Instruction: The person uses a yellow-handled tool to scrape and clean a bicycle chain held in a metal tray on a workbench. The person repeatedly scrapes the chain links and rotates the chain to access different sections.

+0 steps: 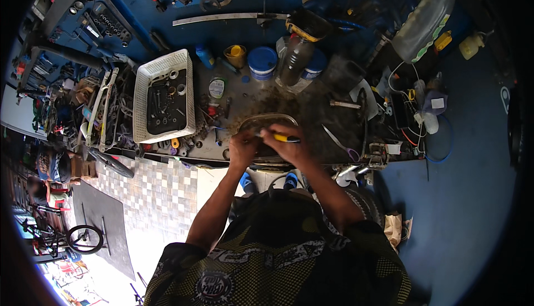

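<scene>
Both my hands are close together over a shallow tray with a pale rim at the bench's near edge. My right hand is closed around a tool with a yellow-and-black handle; its working end is hidden, so I cannot tell its kind. Beside it, my left hand has its fingers curled inward. Whatever the left fingers hold is too small and dark to make out. Dark contents show in the tray below my hands.
Left of my hands, a white plastic basket holds metal parts. Blue tubs and a dark bottle stand behind the tray. Purple-handled scissors lie at the right, near a cable tangle. A spray bottle hangs at upper right.
</scene>
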